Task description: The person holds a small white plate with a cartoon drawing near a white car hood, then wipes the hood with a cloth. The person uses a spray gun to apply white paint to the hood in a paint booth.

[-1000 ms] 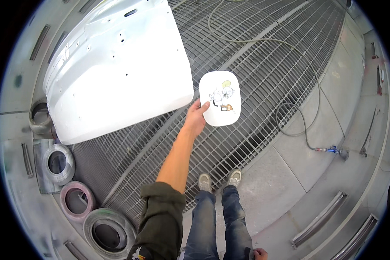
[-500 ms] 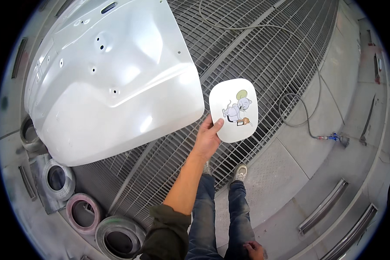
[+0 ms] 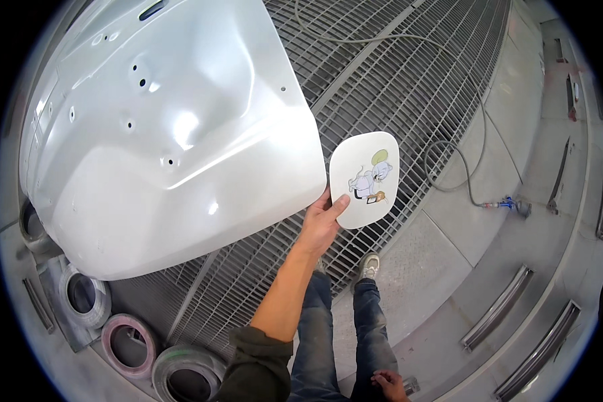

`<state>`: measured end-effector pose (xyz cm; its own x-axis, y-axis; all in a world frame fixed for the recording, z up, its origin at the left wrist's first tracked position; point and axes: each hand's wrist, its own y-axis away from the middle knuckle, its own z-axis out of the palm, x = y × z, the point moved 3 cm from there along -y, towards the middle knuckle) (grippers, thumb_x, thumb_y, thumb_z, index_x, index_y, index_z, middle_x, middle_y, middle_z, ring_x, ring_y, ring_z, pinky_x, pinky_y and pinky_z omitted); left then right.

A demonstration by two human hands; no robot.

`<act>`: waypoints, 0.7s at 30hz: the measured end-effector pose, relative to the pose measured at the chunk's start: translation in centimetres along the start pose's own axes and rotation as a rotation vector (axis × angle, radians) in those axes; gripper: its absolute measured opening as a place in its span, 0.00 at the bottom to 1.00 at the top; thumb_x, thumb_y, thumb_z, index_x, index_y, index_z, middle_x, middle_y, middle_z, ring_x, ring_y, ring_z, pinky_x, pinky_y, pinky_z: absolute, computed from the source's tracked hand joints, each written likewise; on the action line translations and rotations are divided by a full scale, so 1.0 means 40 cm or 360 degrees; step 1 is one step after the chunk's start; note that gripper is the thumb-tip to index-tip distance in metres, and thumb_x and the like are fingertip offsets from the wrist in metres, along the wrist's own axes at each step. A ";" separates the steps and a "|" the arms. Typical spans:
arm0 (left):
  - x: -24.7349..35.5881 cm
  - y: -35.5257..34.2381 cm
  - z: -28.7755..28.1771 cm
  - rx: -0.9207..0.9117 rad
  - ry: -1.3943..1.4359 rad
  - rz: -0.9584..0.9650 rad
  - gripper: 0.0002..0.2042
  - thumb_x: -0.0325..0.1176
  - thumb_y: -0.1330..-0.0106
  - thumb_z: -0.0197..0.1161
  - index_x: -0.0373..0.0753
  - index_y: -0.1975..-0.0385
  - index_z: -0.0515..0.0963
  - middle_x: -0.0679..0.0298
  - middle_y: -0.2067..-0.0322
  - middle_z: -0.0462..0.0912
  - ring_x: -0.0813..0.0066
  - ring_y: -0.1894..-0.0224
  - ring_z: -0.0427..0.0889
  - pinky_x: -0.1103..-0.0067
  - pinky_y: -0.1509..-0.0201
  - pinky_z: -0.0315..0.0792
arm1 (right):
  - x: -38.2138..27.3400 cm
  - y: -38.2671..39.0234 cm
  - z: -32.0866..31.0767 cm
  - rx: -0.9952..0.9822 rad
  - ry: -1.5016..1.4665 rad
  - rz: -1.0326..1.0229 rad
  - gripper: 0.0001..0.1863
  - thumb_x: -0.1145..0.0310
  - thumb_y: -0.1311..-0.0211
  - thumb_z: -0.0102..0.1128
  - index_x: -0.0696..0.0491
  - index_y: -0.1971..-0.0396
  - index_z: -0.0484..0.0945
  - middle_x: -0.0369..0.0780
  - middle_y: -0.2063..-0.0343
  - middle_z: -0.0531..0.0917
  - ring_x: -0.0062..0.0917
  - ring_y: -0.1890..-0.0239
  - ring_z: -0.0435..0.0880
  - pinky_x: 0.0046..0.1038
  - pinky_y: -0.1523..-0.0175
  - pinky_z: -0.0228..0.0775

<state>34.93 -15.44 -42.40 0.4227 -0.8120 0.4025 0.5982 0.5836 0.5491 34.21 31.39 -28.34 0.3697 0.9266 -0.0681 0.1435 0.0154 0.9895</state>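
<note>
Now, left hand (image 3: 321,224) pinching smooth, rounded white panel (image 3: 365,179); right hand (image 3: 390,385) half-curled near denim trousers (image 3: 374,328), grip unclear.

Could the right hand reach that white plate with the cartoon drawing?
Probably yes: the right hand is low by the right leg, nothing seems to block it, and the left hand leaves the right edge of the white plate free.

Markings: none legible. No text, label, brand, number or sign can be read on any surface in view.
</note>
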 end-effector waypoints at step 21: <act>-0.006 0.001 0.010 0.0039 -0.0103 0.0078 0.20 0.29 0.33 0.57 0.41 0.41 0.65 0.63 0.44 0.71 0.70 0.42 0.71 0.68 0.39 0.68 | 0.090 -0.048 0.038 0.0022 -0.0237 -0.0087 0.09 0.72 0.38 0.56 0.60 0.61 0.77 0.41 0.71 0.84 0.21 0.70 0.83 0.23 0.63 0.75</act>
<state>34.59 -15.23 -42.16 0.4055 -0.7807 0.4754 0.5607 0.6232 0.5452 36.65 34.12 -30.67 0.4930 0.8586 -0.1408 0.1792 0.0582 0.9821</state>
